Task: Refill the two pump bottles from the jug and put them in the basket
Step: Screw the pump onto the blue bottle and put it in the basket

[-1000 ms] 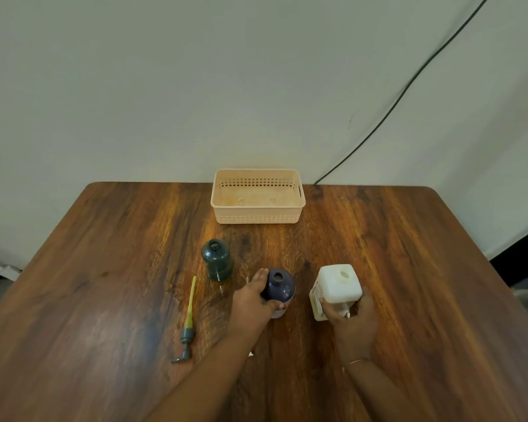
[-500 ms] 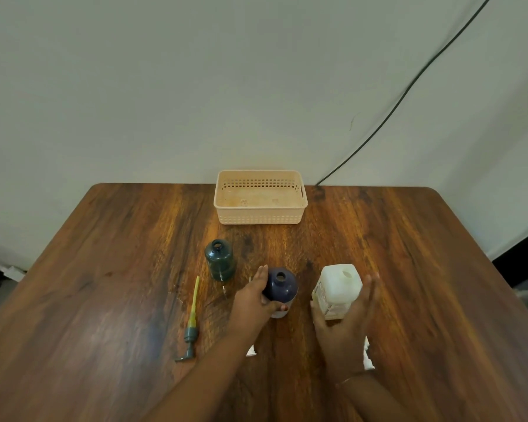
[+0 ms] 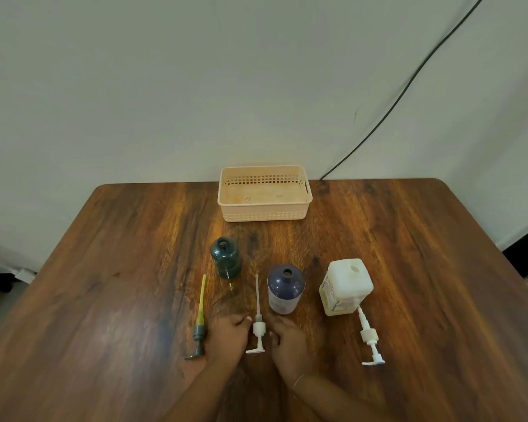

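A dark green bottle (image 3: 226,258) and a dark blue bottle (image 3: 285,289) stand uncapped mid-table. To their right stands the white jug (image 3: 346,287), its top also uncapped. The peach basket (image 3: 264,193) sits at the table's far edge with nothing in it. A green pump with a yellow tube (image 3: 200,318) lies left of my hands. A white pump (image 3: 258,327) lies flat between my left hand (image 3: 229,333) and my right hand (image 3: 287,339). Both hands rest on the table with fingertips beside its collar, gripping nothing. Another white pump (image 3: 369,339) lies in front of the jug.
The wooden table (image 3: 424,269) ends at a pale wall behind the basket. A black cable (image 3: 409,86) runs down the wall to the table's back edge. A small wet patch shows on the wood in front of the green bottle.
My left hand let go of the blue bottle and my right hand let go of the jug. Both drew back toward me and now flank the white pump.
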